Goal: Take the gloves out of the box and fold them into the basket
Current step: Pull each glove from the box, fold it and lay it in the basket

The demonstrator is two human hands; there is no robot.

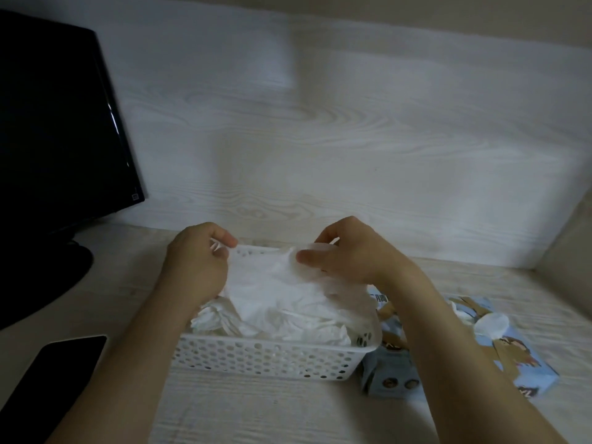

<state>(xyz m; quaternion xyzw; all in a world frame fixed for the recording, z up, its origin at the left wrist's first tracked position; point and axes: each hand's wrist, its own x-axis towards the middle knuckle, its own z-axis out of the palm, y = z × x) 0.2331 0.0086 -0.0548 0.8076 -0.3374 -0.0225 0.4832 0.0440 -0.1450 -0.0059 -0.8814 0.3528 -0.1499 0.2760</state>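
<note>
A thin translucent white glove [275,283] is stretched out above a white perforated basket [262,358]. My left hand [197,261] pinches its left edge between thumb and fingers. My right hand [344,248] pinches its right edge, fingers curled. Several crumpled white gloves [288,325] lie piled inside the basket under the held one. The blue and brown glove box [499,341] lies on the table to the right of the basket, partly behind my right forearm, with a white glove [491,323] sticking out of its top opening.
A black monitor [54,123] stands at the left with its base [41,274] on the pale wooden table [272,411]. A black phone [54,376] lies at the near left. A wood-grain wall rises right behind the basket.
</note>
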